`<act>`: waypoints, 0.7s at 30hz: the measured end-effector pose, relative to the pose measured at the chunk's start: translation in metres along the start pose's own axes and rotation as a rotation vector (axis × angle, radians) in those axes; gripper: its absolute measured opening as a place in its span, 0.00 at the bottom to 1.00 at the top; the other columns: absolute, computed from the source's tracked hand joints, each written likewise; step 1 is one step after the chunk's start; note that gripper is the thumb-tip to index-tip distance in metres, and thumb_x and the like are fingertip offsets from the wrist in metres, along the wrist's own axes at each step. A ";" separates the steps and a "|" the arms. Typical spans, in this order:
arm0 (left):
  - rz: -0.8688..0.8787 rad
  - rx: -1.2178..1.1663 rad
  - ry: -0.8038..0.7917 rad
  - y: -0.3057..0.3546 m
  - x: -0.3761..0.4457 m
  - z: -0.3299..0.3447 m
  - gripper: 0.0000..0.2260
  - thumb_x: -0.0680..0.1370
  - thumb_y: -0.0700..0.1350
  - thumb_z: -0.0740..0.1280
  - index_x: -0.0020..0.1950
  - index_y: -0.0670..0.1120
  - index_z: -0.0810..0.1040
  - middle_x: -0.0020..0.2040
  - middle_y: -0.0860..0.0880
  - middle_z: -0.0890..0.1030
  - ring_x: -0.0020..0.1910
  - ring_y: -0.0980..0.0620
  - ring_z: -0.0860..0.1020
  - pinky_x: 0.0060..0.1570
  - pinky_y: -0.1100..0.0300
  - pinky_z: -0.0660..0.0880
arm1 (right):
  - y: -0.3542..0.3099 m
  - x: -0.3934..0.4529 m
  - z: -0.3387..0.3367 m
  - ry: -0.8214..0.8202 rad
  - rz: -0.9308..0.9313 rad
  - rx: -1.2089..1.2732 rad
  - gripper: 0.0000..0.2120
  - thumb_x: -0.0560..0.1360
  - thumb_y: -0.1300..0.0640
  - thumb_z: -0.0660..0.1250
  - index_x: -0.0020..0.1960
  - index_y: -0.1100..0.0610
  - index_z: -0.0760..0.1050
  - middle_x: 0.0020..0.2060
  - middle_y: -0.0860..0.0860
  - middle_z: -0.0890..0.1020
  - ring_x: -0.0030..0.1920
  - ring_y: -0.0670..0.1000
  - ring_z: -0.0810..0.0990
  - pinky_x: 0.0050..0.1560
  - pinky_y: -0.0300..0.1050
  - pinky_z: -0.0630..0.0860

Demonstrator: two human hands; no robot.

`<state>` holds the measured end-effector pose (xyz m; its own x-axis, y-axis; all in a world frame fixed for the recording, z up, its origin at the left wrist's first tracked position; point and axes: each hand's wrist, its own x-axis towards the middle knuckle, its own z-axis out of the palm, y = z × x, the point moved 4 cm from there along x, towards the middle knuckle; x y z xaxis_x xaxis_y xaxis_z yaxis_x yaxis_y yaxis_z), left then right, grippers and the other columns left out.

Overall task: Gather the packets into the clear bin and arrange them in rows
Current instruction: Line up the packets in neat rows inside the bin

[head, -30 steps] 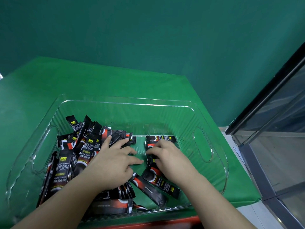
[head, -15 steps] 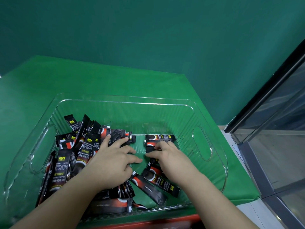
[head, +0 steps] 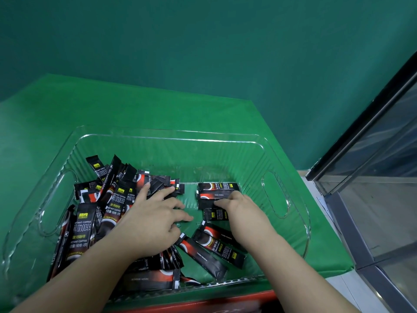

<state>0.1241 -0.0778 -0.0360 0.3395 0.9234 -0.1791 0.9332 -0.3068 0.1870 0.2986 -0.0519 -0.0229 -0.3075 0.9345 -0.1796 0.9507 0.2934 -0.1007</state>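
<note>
Head view shows my clear bin (head: pixel 158 134) sitting on the green tablecloth (head: pixel 112 102), with a jumbled heap of black coffee packets (head: pixel 106 199) filling its left half. Just right of that heap my left hand (head: pixel 149 220) lies flat with fingers spread and straight, resting on packets and gripping nothing. Further right, my right hand (head: pixel 239 206) has its fingers bent down onto the second of the stacked packets (head: pixel 217 187) lined up near the bin's far right side, pressing rather than pinching as far as I can tell, while a glass door (head: pixel 372 177) stands beyond the table edge.
</note>
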 end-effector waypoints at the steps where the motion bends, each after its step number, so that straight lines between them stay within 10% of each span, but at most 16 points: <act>1: 0.000 0.001 0.000 0.000 0.000 0.000 0.20 0.80 0.50 0.53 0.70 0.66 0.65 0.73 0.63 0.62 0.76 0.56 0.44 0.71 0.39 0.33 | 0.000 0.001 -0.001 0.005 0.007 0.010 0.36 0.71 0.76 0.59 0.73 0.49 0.64 0.63 0.54 0.69 0.63 0.54 0.69 0.62 0.48 0.72; 13: 0.002 0.001 0.001 -0.001 0.001 0.000 0.20 0.80 0.50 0.53 0.70 0.66 0.66 0.73 0.63 0.62 0.76 0.56 0.44 0.71 0.39 0.33 | 0.001 0.009 -0.008 0.079 0.163 -0.019 0.22 0.71 0.75 0.62 0.61 0.58 0.74 0.55 0.56 0.75 0.55 0.55 0.74 0.42 0.44 0.67; 21: 0.003 0.012 0.006 0.000 0.001 0.001 0.20 0.79 0.50 0.53 0.69 0.66 0.66 0.73 0.63 0.62 0.76 0.56 0.44 0.71 0.39 0.34 | -0.029 0.010 0.004 0.020 -0.183 -0.030 0.29 0.76 0.65 0.59 0.73 0.45 0.62 0.59 0.55 0.66 0.62 0.56 0.62 0.60 0.52 0.68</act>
<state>0.1241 -0.0774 -0.0368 0.3417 0.9237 -0.1730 0.9335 -0.3123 0.1762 0.2680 -0.0515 -0.0256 -0.4748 0.8686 -0.1415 0.8798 0.4645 -0.1006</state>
